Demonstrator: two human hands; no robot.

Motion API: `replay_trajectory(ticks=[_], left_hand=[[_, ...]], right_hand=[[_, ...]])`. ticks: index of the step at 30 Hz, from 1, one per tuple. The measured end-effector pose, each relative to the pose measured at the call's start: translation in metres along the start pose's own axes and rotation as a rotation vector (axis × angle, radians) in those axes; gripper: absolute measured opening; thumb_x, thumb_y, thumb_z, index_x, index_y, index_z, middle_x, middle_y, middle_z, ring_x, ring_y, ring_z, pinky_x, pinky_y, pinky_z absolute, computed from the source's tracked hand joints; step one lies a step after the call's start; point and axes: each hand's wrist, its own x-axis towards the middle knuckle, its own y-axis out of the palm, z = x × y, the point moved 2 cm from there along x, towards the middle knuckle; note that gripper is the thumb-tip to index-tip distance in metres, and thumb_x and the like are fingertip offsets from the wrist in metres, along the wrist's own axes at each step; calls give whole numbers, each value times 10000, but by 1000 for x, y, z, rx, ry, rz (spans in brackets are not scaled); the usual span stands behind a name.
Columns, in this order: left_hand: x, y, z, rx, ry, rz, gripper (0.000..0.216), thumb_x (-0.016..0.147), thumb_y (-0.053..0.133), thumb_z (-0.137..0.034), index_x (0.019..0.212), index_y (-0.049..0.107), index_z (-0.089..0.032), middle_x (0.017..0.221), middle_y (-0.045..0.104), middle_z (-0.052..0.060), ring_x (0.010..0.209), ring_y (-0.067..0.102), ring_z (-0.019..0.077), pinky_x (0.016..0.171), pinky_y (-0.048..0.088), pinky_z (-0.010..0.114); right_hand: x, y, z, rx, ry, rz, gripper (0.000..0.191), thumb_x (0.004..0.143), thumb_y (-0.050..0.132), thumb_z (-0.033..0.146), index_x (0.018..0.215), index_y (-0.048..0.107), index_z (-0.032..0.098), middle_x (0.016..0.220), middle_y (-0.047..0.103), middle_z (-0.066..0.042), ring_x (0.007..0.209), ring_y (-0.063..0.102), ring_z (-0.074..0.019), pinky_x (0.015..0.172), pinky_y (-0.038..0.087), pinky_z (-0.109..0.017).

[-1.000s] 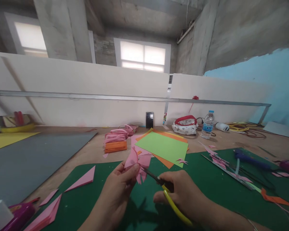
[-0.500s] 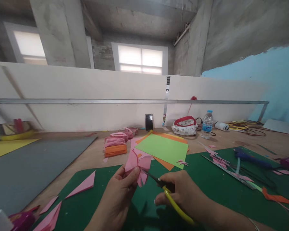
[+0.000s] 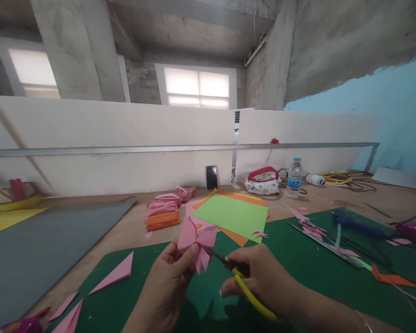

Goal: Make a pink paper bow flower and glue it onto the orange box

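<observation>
My left hand (image 3: pixel 168 282) pinches a folded pink paper piece (image 3: pixel 196 240) with cut points, held up over the green mat (image 3: pixel 298 268). My right hand (image 3: pixel 260 277) grips yellow-handled scissors (image 3: pixel 244 289), whose dark blades reach into the lower edge of the pink paper. Both hands hover just above the mat's near middle.
Green and orange sheets (image 3: pixel 232 213) lie behind the hands. Folded pink and orange stacks (image 3: pixel 162 210) sit to the left of them. Pink offcuts (image 3: pixel 114 274) lie on the mat's left. A glue gun (image 3: pixel 358 226), a water bottle (image 3: pixel 294 178) and a pouch (image 3: pixel 262 180) stand right.
The view has shifted a little to the right and down. My hands keep the paper and scissors together, with the pink piece turned slightly.
</observation>
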Motion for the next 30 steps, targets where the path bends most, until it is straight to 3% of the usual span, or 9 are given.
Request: replay_trajectory(ticks=[3, 8, 13, 20, 30], left_hand=[[3, -2, 1, 53, 23, 21, 193, 701, 665, -33, 839, 618, -160, 648, 680, -6, 588, 621, 93, 582, 530, 175], [3, -4, 0, 57, 46, 27, 205, 596, 761, -83, 719, 615, -157, 546, 626, -49, 498, 558, 58, 529, 503, 129], [1, -3, 3, 53, 9, 4, 312, 608, 750, -73, 881, 637, -174, 588, 655, -43, 544, 590, 70, 574, 523, 146], [2, -4, 2, 52, 9, 15, 187, 592, 768, -81, 697, 637, -164, 578, 658, -36, 549, 593, 71, 585, 523, 151], [1, -4, 2, 51, 2, 64, 222, 514, 835, -175, 652, 663, -149, 574, 662, -28, 526, 580, 71, 569, 501, 154]], right_hand=[[0, 0, -2, -25, -13, -13, 417, 576, 773, 497, 563, 521, 164, 495, 310, 86, 506, 254, -68, 442, 176, -215], [1, -2, -1, 24, -19, 25, 358, 583, 776, 473, 614, 592, 167, 504, 335, 86, 503, 275, -68, 442, 185, -213], [1, -1, -1, 84, -9, 61, 324, 589, 779, 442, 643, 625, 163, 510, 330, 85, 506, 268, -70, 435, 185, -212], [0, -1, -1, 72, -9, 54, 331, 592, 776, 451, 649, 639, 155, 505, 332, 87, 498, 271, -67, 429, 186, -211], [1, -1, -2, 46, -27, 40, 374, 599, 760, 499, 688, 669, 147, 501, 330, 84, 497, 275, -70, 436, 191, -213]])
